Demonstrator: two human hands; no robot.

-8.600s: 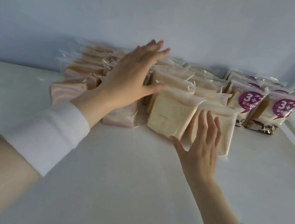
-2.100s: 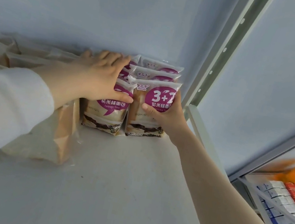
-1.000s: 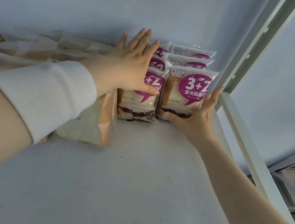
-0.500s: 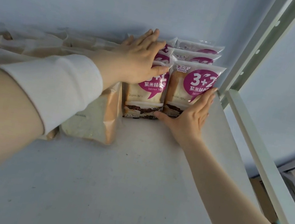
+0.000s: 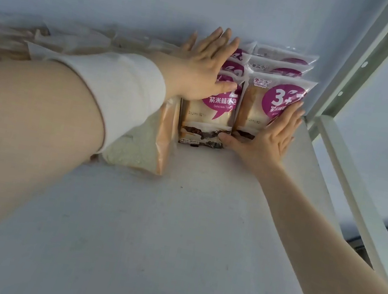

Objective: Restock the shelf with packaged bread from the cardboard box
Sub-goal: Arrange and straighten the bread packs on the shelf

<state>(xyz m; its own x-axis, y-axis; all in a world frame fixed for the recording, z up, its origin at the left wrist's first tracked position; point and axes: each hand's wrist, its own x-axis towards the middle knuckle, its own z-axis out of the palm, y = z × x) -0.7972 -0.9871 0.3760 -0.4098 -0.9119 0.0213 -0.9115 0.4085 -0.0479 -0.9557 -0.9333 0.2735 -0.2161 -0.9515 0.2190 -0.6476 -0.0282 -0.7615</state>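
- Your left hand (image 5: 201, 70) lies flat, fingers spread, on the left row of purple-label bread packs (image 5: 209, 113); its grip is released and closes on nothing.
- Your right hand (image 5: 270, 139) is open too, palm pressed on the face of the front pack of the right row (image 5: 254, 105), thumb along the foot of the packs, grasping nothing.
- The bread stands upright at the back right corner of the shelf (image 5: 172, 233), just beside the white upright post (image 5: 358, 64); plain clear-wrapped loaves (image 5: 141, 148) sit to the left, touching the purple row.
- By my judgement the stocking is well along: two purple rows are in, each several deep, but the whole front of the shelf is bare. The cardboard box is out of view, so I cannot tell what remains in it.
- Against half a second ago, your left hand has spread flatter with fingers reaching further back, and your right palm has slid up the pack face.
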